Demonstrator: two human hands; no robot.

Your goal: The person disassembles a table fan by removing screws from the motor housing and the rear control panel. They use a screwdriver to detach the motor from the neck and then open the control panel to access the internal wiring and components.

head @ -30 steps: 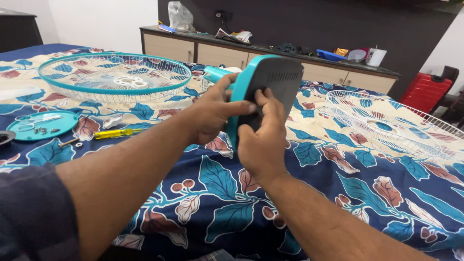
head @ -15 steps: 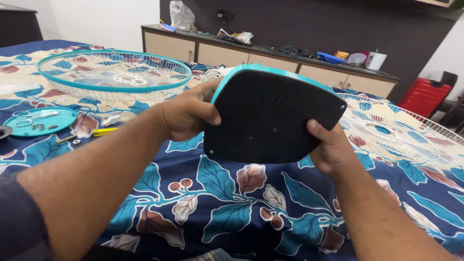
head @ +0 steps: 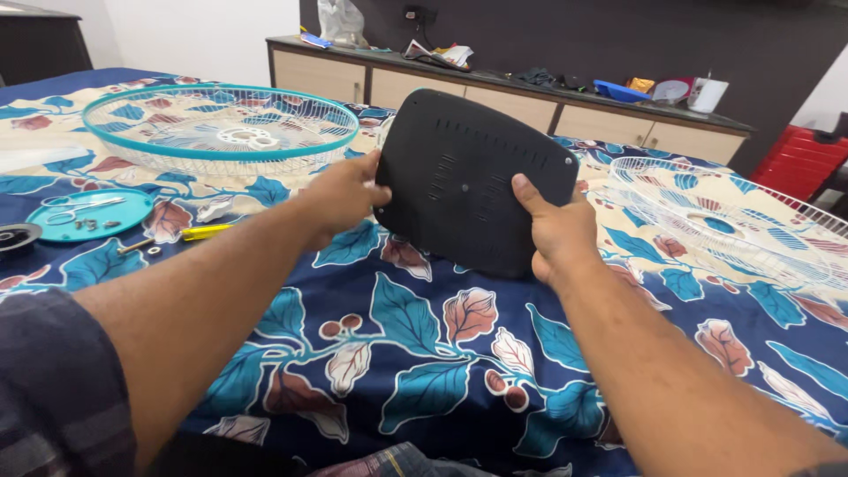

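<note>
the black fan base (head: 468, 181) is held up on edge above the bed (head: 424, 353), its flat, slotted underside turned toward the camera and tilted a little, with the top corner higher on the left. the left hand (head: 340, 196) grips its left edge, thumb laid over the near face and the other fingers hidden behind it. the right hand (head: 555, 231) clamps the lower right edge, thumb pressed flat on the black face, fingers wrapped round the back. both hands are closed on the base, one at each side, and the base sits between them, clear of the floral bedsheet below.

to the far left on the bed lies a round teal tray (head: 88, 215); in it are a pair of scissors (head: 75, 209) and a few small screws (head: 95, 224). just right of the tray a yellow-handled screwdriver (head: 190, 234) lies on the sheet, with a small washer near its tip. at the left margin a dark round part (head: 16, 237) is only partly in view.

behind the left hand a wire fan guard with a teal rim (head: 221, 132) rests on the bed. a second, white wire guard (head: 724, 225) lies to the right of the right hand, well apart from the tray.

beyond the bed a long cabinet (head: 495, 97) runs along the dark wall, its worktop carrying a plastic bag (head: 340, 22), a blue dish (head: 618, 90) and a white cup (head: 711, 94). a red suitcase (head: 795, 155) stands at its right end.
</note>
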